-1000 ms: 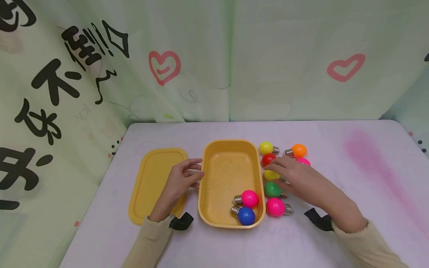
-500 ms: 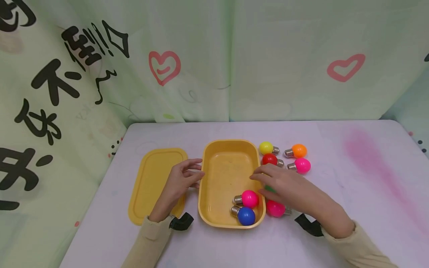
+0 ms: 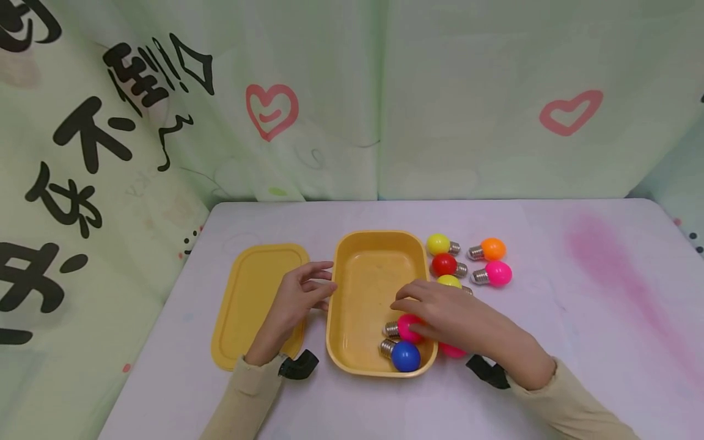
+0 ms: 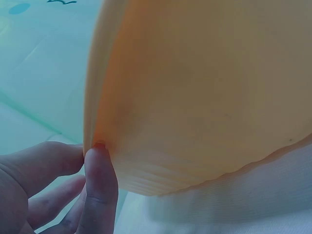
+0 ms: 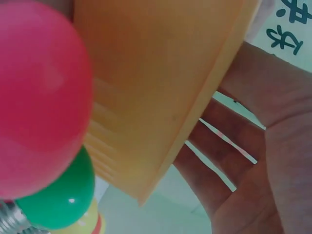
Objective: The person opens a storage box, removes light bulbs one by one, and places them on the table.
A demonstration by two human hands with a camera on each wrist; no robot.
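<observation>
My left hand [image 3: 299, 293] pinches the left edge of a yellow plastic box [image 3: 360, 269] between thumb and fingers, as the left wrist view shows. My right hand [image 3: 459, 311] reaches over the box's right rim, its fingers loosely extended above a pink light bulb [image 3: 406, 331] inside. No held thing shows in it; its fingertips are hidden behind the wall in the right wrist view. A blue light bulb [image 3: 406, 357] lies beside the pink one in the box. Outside, under my right hand, are another pink bulb [image 5: 41, 97] and a green bulb [image 5: 61, 195].
Right of the box lie several more bulbs: a yellow one [image 3: 438, 244], a red one [image 3: 443, 264], a second yellow one [image 3: 449, 280], an orange one [image 3: 492, 249] and a pink one [image 3: 498, 273]. A yellow lid [image 3: 242, 305] lies to the left, partly under my left arm.
My right hand has moved left and toward me, from above the bulbs outside to over the box, uncovering the red and yellow bulbs. My left hand stays put.
</observation>
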